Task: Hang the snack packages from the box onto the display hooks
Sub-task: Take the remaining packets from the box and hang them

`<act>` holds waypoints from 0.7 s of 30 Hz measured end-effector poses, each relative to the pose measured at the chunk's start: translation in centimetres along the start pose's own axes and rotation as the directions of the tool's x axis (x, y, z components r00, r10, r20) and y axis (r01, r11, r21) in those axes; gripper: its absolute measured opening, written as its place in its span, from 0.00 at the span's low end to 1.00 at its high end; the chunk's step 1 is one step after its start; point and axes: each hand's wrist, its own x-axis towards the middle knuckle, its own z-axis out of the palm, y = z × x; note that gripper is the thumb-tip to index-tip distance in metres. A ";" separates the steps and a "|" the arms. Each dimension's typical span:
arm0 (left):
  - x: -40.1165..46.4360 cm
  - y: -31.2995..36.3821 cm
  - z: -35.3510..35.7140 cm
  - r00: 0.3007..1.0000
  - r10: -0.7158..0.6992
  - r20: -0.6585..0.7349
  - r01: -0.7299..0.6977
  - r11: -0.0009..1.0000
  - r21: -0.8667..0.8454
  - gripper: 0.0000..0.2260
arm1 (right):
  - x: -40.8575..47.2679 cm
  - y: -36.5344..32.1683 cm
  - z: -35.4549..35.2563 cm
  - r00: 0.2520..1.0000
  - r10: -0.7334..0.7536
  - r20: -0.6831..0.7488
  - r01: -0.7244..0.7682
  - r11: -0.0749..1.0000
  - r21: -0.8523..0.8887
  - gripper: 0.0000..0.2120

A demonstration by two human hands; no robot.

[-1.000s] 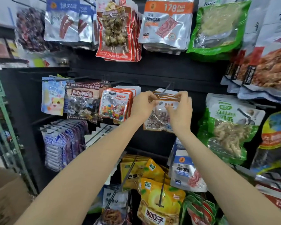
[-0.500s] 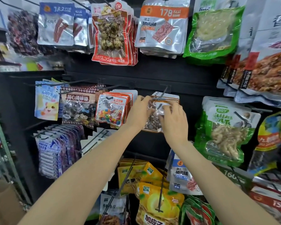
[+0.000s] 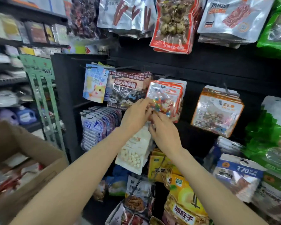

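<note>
Blue-white pouch (image 3: 238, 172) reads "170 Kcal"; yellow bag (image 3: 183, 207) reads "加应子".

bright even overhead store light, soft shadows. glare on foil packs (image 3: 126, 12) at 12 o'clock. motion blur heaviest on shelves (image 3: 15, 38) at 9–10 o'clock. wide-angle bending toward all edges; centre reasonably sharp.
</note>
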 end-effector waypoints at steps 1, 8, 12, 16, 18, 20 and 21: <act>-1.0 -2.4 -1.2 0.999 -0.033 0.013 0.033 0.999 0.022 0.09 | 0.7 -2.0 1.3 0.999 -0.016 0.043 0.015 1.000 0.022 0.06; -10.4 -21.0 -10.3 0.884 -0.433 0.175 0.396 0.893 0.212 0.08 | 4.3 -16.8 13.6 0.903 -0.080 0.422 -0.024 0.971 0.237 0.11; -16.2 -30.3 -14.4 0.718 -0.648 0.253 0.544 0.750 0.377 0.09 | 5.5 -24.7 20.8 0.800 -0.168 0.576 -0.044 0.941 0.335 0.08; -21.5 -38.9 -16.6 0.558 -0.787 0.263 0.659 0.612 0.436 0.08 | 6.6 -31.4 28.1 0.679 -0.285 0.677 -0.055 0.899 0.434 0.08; -23.6 -42.4 -17.1 0.469 -0.854 0.227 0.703 0.516 0.489 0.07 | 7.1 -34.1 32.0 0.632 -0.321 0.706 -0.061 0.887 0.457 0.08; -25.2 -45.5 -17.0 0.364 -0.903 0.227 0.728 0.428 0.535 0.08 | 7.6 -36.4 36.3 0.567 -0.339 0.751 -0.089 0.881 0.464 0.09; -26.0 -47.2 -16.8 0.305 -0.922 0.237 0.743 0.386 0.547 0.09 | 7.8 -37.4 38.5 0.530 -0.338 0.778 -0.108 0.883 0.457 0.09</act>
